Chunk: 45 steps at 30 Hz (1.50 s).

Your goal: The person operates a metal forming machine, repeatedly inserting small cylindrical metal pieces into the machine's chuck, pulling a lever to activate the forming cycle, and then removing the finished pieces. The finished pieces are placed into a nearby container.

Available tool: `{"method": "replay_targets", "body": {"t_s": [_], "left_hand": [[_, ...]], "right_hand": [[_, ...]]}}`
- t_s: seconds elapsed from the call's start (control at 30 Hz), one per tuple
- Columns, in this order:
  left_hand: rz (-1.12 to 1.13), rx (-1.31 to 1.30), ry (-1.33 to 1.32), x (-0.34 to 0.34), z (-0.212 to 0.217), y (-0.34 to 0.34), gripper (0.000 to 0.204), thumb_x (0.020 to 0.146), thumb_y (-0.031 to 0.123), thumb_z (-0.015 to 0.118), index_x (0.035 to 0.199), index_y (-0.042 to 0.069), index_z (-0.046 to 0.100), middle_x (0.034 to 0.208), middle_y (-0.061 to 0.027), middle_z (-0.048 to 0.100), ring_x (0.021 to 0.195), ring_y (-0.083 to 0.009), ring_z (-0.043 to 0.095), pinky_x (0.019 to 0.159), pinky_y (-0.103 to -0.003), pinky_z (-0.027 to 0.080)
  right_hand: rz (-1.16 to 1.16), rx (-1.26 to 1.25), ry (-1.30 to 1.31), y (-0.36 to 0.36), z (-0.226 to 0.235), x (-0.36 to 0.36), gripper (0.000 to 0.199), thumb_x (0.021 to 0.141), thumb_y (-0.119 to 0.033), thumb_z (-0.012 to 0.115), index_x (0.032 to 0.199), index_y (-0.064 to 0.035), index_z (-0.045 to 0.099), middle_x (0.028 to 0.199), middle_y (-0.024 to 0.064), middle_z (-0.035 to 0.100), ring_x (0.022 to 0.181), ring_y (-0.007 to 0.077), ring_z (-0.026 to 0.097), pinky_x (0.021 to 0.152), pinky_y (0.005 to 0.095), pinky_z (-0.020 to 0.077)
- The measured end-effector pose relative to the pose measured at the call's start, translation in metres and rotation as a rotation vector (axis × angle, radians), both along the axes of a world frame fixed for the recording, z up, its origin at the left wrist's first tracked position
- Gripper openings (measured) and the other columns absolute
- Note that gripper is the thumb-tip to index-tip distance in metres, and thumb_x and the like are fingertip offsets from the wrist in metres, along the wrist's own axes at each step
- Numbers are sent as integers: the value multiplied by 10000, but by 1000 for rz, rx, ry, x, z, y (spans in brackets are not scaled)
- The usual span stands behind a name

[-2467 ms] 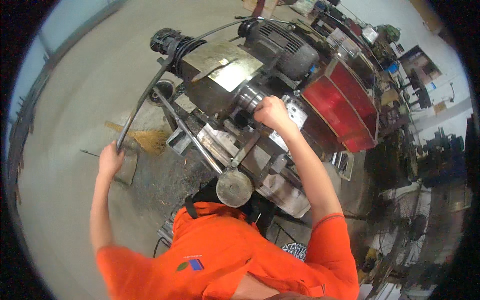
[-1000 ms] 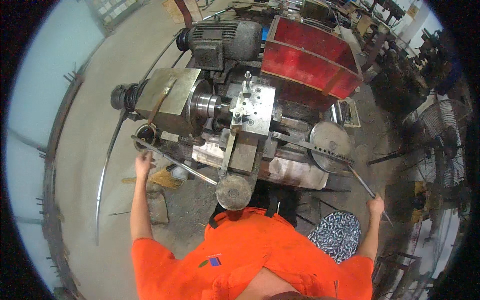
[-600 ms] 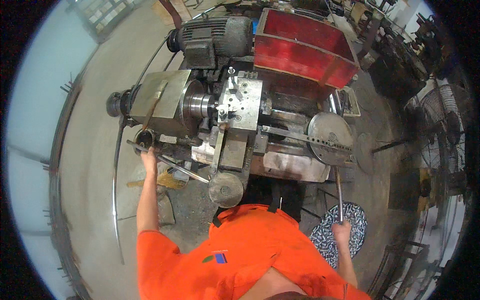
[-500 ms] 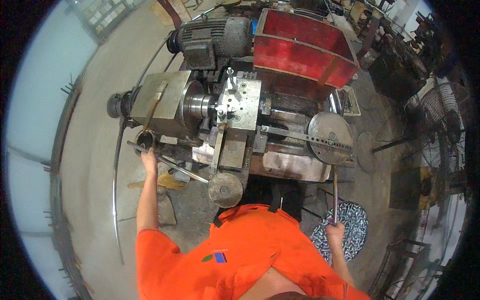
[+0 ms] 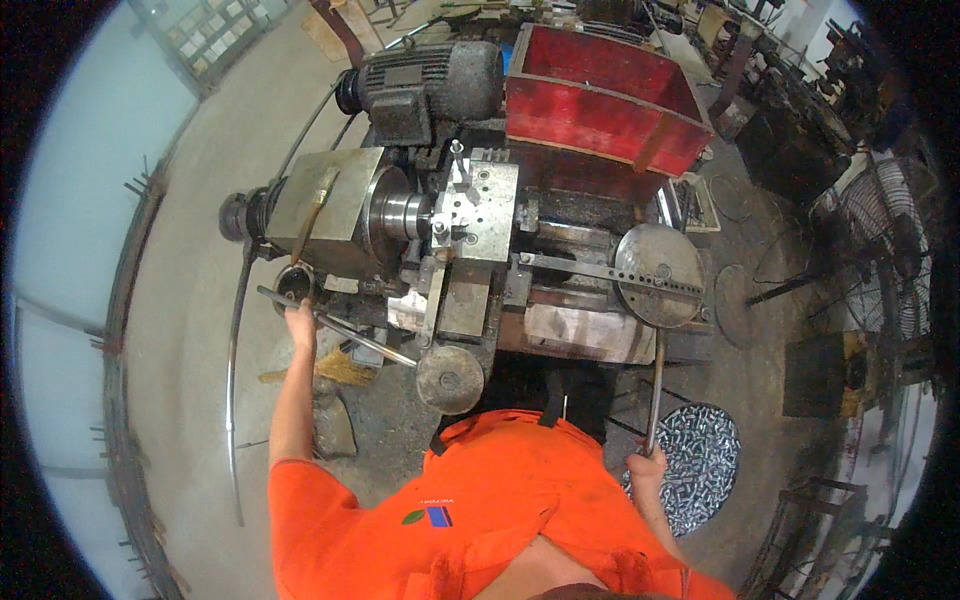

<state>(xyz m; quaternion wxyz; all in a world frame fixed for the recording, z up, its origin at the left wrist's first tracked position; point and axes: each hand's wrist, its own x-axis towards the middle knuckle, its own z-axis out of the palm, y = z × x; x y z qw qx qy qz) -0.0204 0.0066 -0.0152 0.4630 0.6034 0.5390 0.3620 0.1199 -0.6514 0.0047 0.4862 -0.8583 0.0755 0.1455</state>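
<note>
My left hand is closed around a long metal lever that runs to a round disc at the machine's front. On the right, my right hand grips the lower end of a metal rod lever, which hangs from below a larger round plate. A perforated flat bar crosses that plate. Between the levers, a lathe-like machine carries a steel tool block beside a shiny cylindrical chuck. A brush lies over the headstock cover.
Behind the machine are an electric motor and a red open box. A round container of small metal parts stands by my right hand. A straw broom lies below my left arm; a caged fan stands far right.
My right hand has swung the rod lever a little to the left, toward my body. My left hand stays on its lever with hardly any movement.
</note>
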Motion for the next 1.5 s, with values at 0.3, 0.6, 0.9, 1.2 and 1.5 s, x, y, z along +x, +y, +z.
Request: {"method": "replay_targets", "body": {"t_s": [0.3,0.6,0.9,1.2,1.5], "left_hand": [[-33,-12,156,-17,-32,36,353,806,213,587,956,-103,542,830,-174,625,696,-276,623,642,-363,502],[-65,-22,235,-29,-26,47,269,816,210,555,876,-50,522,706,-127,583,561,-247,609,435,-347,503],[-186,-140,85,-13,-37,29,348,895,295,538,988,-40,526,752,-142,613,581,-232,639,479,-330,536],[-542,188,890,-75,-99,20,540,831,523,541,1033,25,598,903,-157,650,833,-330,641,753,-436,502],[-191,451,848,-25,-198,-75,370,739,382,644,946,76,641,936,-163,654,875,-371,623,756,-463,500]], "right_hand": [[-7,-6,-12,6,-1,3,409,573,-119,587,969,-17,572,705,-12,438,627,133,415,549,266,348],[84,-394,-164,-57,-4,45,492,636,-100,595,1110,27,559,664,122,574,562,221,538,552,353,448],[40,-1198,-470,-136,-4,251,728,615,-204,653,1305,-89,453,1003,205,602,886,371,585,779,449,468],[133,-762,-885,-46,-7,172,761,585,-190,647,1302,-31,448,1306,208,453,1200,371,419,1051,447,290],[226,-477,-667,-13,4,148,409,586,-90,628,989,-24,652,1058,174,629,1016,347,577,925,397,431]]}}
